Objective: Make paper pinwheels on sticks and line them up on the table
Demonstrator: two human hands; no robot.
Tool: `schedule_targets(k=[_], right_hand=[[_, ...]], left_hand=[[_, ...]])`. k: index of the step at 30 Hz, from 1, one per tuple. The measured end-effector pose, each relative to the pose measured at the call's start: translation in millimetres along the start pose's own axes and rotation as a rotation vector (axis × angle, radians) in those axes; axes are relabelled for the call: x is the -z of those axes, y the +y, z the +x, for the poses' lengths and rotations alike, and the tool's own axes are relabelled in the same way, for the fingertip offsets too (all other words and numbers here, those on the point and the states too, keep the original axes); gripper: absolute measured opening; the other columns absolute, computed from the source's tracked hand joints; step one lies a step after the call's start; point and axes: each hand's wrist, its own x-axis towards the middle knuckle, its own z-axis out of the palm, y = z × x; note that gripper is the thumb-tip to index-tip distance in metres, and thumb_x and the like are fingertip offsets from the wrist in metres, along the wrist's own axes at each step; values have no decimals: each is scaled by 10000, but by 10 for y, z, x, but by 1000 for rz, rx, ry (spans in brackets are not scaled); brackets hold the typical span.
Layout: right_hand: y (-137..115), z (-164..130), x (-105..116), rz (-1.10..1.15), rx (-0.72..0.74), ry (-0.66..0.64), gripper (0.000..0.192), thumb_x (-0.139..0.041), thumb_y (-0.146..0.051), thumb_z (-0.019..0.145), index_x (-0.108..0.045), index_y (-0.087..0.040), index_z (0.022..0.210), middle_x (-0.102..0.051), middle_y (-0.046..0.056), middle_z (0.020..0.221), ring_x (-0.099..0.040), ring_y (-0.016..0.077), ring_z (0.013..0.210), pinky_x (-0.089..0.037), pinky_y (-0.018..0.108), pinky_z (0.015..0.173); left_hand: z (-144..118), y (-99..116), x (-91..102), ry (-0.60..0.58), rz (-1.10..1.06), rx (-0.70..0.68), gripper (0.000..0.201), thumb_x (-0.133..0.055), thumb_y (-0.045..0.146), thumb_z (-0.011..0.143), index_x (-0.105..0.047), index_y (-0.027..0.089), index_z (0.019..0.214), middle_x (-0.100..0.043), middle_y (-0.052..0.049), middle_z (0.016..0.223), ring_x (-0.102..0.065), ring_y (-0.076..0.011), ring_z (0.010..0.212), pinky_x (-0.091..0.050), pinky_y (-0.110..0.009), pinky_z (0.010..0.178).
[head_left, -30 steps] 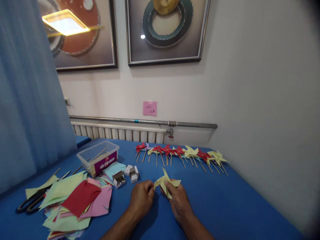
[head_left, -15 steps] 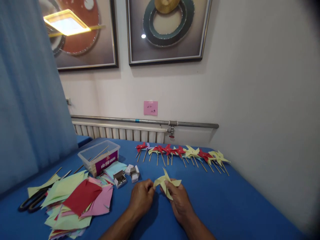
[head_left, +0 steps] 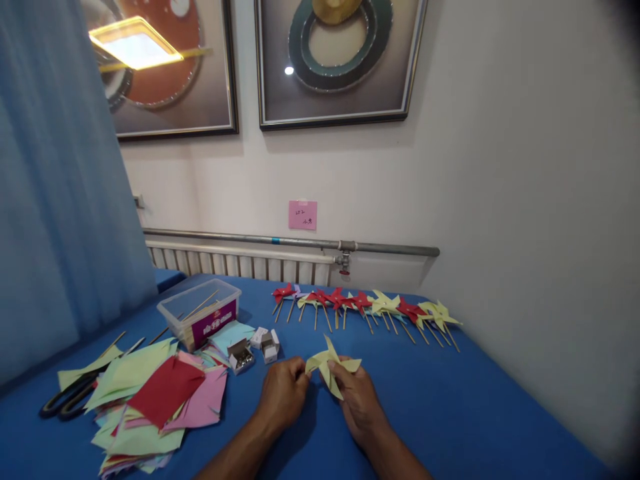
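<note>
A pale yellow paper pinwheel (head_left: 326, 361) is held between my two hands above the blue surface; I see no stick on it. My right hand (head_left: 357, 393) grips it from the right, with the thumb pressed near its centre. At the pinwheel's left blade tip, the fingers of my left hand (head_left: 285, 387) are pinched together. Just left of that hand lie two small white boxes: one open box (head_left: 241, 357) with shiny metal pins inside, and another open box (head_left: 270, 347) behind it.
Finished pinwheels on sticks (head_left: 360, 303) lie in a row along the back. To the left are a heap of coloured paper squares (head_left: 165, 393), black-handled scissors (head_left: 75, 397) and a clear plastic tub (head_left: 200, 313) with wooden sticks. A blue curtain (head_left: 65, 167) hangs at far left.
Both hands keep their hold on the pinwheel, which has shifted very slightly left. The camera view has moved a little; the other things lie as before.
</note>
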Motion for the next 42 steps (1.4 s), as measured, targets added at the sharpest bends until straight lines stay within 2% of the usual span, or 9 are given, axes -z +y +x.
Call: schedule_targets(k=[11, 35, 42], right_hand=[[-8, -1, -3, -9, -13, -1, 396, -951, -318, 553, -713, -188, 840, -730, -3, 678, -667, 204, 651, -510, 309, 669], [-28, -27, -28, -24, 7, -44, 335, -946, -349, 582, -706, -185, 748, -709, -11, 652, -616, 171, 612, -460, 285, 630], [-14, -14, -18, -19, -2, -42, 347, -940, -347, 588, -719, -187, 803, -721, -9, 671, -643, 185, 646, -489, 297, 677]], left_hand=[[2, -42, -20, 4, -19, -9, 199, -542, 227, 874, -599, 180, 688, -593, 23, 636, -537, -139, 641, -288, -262, 630], [-7, 9, 24, -11, -4, -11, 215, -541, 201, 873, -570, 179, 661, -562, 28, 617, -524, -136, 637, -284, -264, 628], [-16, 28, 37, -16, -15, -2, 205, -545, 191, 872, -593, 173, 673, -582, 25, 620, -517, -134, 629, -275, -261, 613]])
